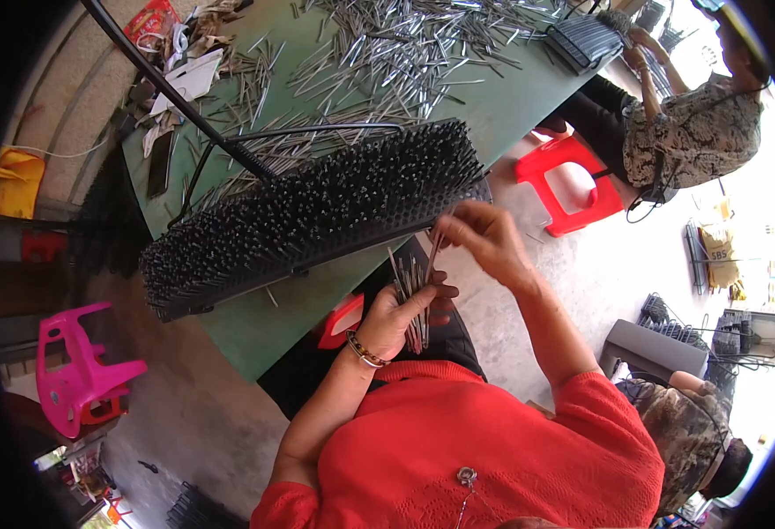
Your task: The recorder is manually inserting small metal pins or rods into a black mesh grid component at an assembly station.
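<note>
My left hand [386, 324], with a bracelet at the wrist, is closed around a loose bundle of thin metal rods [412, 284] that point up and away from me. Just right of and above it, my right hand [486, 240] pinches a single thin rod, somewhat smeared by motion. This hand is beside the right end of a long black rack [308, 207], densely packed with upright dark rods or bristles. The rack rests at a slant along the near side of the green table [246, 339]. A big heap of loose metal rods [396, 48] lies beyond it.
A black bent bar [171, 93] rises from the rack. A phone [161, 163] and scraps lie at the table's left. Stools stand around: pink [79, 366] at left, red [564, 185] at right. Another person [696, 132] works at a smaller rack [586, 42]; one more [683, 423] is lower right.
</note>
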### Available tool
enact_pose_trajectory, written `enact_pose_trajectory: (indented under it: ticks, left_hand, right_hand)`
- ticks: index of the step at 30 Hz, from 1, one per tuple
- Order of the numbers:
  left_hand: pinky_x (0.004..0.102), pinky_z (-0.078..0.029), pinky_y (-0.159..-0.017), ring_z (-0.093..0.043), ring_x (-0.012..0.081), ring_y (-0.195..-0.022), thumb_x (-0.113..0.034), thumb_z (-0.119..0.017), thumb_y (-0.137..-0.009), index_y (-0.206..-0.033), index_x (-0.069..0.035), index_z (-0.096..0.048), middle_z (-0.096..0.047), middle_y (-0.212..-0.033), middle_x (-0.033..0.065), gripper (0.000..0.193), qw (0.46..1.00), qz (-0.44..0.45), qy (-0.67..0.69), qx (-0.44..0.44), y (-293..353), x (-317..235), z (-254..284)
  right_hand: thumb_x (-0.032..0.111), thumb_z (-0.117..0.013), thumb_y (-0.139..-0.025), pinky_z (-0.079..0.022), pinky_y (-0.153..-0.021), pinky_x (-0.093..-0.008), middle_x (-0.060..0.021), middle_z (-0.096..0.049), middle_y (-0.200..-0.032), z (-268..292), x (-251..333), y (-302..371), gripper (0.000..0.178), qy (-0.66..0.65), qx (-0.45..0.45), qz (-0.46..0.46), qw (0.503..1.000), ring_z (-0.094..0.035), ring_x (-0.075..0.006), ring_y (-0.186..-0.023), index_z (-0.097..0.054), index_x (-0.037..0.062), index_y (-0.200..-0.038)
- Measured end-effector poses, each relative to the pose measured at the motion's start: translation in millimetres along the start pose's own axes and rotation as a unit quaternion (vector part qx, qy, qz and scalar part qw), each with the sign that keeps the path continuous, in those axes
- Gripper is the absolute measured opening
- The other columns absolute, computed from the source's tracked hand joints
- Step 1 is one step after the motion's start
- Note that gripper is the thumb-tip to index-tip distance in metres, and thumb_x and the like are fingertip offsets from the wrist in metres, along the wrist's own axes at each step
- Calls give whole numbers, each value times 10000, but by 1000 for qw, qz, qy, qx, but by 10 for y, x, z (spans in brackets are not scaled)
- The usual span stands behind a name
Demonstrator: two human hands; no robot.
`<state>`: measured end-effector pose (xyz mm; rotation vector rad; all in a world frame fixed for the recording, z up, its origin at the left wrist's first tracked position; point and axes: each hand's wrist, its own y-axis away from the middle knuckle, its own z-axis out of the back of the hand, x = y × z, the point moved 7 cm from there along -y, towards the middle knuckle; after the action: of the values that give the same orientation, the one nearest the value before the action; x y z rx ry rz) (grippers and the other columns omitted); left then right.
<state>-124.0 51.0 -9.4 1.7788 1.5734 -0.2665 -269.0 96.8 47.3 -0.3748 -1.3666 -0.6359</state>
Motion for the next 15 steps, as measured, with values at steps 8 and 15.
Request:
enact_pose_trajectory:
  ticks: [8,15]
  left_hand:
    - [273,-509,-726,-601,141,-880,-101,-505,-901,-1197,-20,-495,-610,-1046,108,307,1000,26,-10,6,-6,90,-30]
    - [275,-506,-735,-597,141,-889,-84,-507,-885,-1193,-18,-491,-609,-1057,113,315,999,40,-15,-3,-6,113,1]
  right_hand:
    - [86,-617,-835,-477,-629,-241,-56,-639,-732,351,291,-204,132,72,-237,158,956,-602,-82,-691,-605,-30,-897]
    - [72,-659,-777,-485,-603,-271,-105,-647,-760,230,345,-167,130,214,-249,203,923,-629,-178,-654,-628,7,-886]
